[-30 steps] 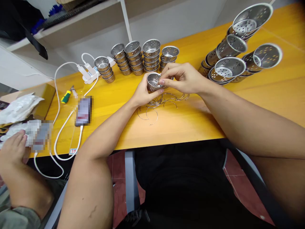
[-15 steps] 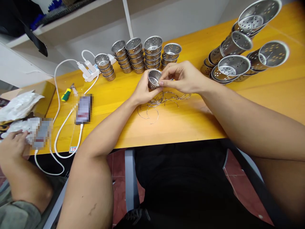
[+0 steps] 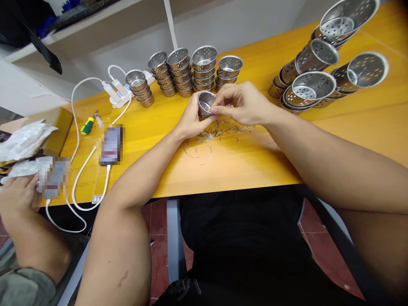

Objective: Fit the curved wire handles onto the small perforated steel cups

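A small perforated metal cup (image 3: 205, 103) is held just above the table, its mouth tilted towards me. My left hand (image 3: 191, 120) is closed around its left side and underside. At the cup's right rim, my right hand (image 3: 239, 102) pinches with thumb and forefinger; what lies between the fingertips is too small to make out. Below both hands, thin curved metal wires (image 3: 219, 131) lie in a loose tangle on the yellow table (image 3: 178, 174).
Stacked perforated cups (image 3: 178, 70) stand in a row behind my hands. Larger cup stacks (image 3: 314, 87) are at the right. To the left lie a screwdriver (image 3: 87, 126), a phone (image 3: 111, 145), white cables and a power strip (image 3: 120, 97). Another person's hand (image 3: 19, 191) rests far left.
Both hands stay almost in place at the cup. The right fingertips have shifted very slightly at its rim, and the view has moved a little.
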`<state>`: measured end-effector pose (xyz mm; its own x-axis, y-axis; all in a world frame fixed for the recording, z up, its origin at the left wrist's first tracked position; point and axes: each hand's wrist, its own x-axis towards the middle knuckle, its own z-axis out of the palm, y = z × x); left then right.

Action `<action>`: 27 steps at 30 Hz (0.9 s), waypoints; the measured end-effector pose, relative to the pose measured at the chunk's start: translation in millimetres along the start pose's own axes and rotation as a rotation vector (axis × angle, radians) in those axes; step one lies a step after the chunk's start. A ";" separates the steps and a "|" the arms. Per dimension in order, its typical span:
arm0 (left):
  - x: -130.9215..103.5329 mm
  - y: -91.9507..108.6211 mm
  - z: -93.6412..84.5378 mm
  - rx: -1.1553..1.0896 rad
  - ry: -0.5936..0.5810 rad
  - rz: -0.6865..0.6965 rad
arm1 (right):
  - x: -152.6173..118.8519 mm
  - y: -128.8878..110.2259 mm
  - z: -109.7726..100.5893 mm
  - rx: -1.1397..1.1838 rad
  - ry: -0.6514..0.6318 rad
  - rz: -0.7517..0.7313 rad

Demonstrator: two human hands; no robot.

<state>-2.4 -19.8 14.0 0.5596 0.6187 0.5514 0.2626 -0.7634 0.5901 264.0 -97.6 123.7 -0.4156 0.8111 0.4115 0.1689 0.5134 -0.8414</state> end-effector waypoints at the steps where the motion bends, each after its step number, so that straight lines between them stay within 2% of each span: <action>1: 0.0 -0.2 -0.1 0.002 0.001 0.000 | 0.0 0.5 -0.1 0.001 0.000 -0.004; 7: -0.3 4.5 4.9 -0.021 0.018 0.029 | -1.5 1.1 -3.2 0.000 -0.030 -0.077; 11: 0.8 9.5 11.3 -0.032 0.067 -0.010 | -4.2 -0.5 -4.6 -0.056 0.043 -0.113; 15: 4.0 5.0 8.8 -0.047 0.130 -0.030 | -7.0 0.4 -5.9 -0.190 0.097 -0.133; 21: 5.1 -4.8 -0.3 -0.015 0.178 -0.106 | -11.5 -9.1 -8.5 -0.446 -0.032 -0.113; 27: 0.8 4.4 2.4 0.072 0.161 -0.079 | -14.1 -23.3 -5.1 -0.510 -0.122 -0.078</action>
<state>1.0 -23.1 15.7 0.4039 0.6944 0.5956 0.3598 -0.7192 0.5945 270.5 -119.6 139.2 -0.5402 0.7423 0.3965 0.5343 0.6665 -0.5199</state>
